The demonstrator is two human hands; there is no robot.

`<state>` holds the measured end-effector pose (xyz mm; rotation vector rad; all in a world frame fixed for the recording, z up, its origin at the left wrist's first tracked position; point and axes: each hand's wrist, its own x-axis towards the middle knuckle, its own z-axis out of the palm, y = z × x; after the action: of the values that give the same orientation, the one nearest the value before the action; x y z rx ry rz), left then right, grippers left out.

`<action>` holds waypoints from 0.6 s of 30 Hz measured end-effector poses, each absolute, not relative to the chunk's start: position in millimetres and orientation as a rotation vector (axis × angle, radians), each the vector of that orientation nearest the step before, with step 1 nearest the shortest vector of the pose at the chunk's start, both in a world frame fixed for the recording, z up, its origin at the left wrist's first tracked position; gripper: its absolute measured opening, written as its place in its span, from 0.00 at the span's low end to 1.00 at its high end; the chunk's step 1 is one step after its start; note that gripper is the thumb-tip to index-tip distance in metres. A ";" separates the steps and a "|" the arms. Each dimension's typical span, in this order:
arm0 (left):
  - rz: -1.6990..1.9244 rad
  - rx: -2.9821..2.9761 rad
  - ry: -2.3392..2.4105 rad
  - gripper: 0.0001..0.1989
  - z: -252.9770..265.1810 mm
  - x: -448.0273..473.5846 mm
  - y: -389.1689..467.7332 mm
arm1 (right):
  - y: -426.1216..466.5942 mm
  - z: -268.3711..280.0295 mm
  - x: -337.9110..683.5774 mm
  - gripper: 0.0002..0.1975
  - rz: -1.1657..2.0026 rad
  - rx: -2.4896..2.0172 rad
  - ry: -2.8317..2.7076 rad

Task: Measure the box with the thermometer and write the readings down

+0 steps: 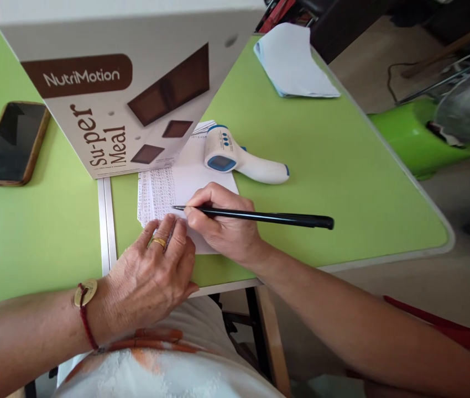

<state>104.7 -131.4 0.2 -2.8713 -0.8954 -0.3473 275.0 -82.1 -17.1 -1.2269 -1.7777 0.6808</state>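
Head view is showing you at a green table (343, 160), with both your hands working over a stack of paper sheets (189, 185). Your right hand (229, 226) is holding a black pen (272, 217); its thumb and fingers are closing firmly around the pen near the writing end. The pen is pointing to the left, and its tip is lying at the columns of small handwritten marks; whether it is touching the paper, you cannot tell from this angle. Your left hand (152, 271) is resting on the lower part of the sheets, just beside the tip, with the fingers lying close together, bent a little and not gripping. It is wearing a gold ring (159, 242). A white and blue thermometer (255, 165) is lying with its head over the right edge of the sheets, its handle reaching onto the table. In front of you, a NutriMotion box (106, 119) is hiding part of the stack. Farther left, a phone (13, 142) is lying, and some folded paper (291, 61) is resting at the far right.
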 end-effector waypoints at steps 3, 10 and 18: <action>-0.342 -2.874 -0.903 0.27 0.3 105.1 -131.3 | -82.5 -16.8 275.1 0.07 0.676 -1.233 -1.792; -0.349 -2.870 -0.895 0.29 -0.8 105.7 -130.5 | -82.7 -17.7 275.7 0.07 0.672 -1.230 -1.806; -0.331 -2.882 -0.891 0.29 0.1 105.1 -130.0 | -82.2 -15.8 275.3 0.07 0.674 -1.252 -1.770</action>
<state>105.1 -130.0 0.1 -2.8817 -0.8907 -0.3306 275.3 -82.2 -15.8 -1.2522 -1.7700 0.6740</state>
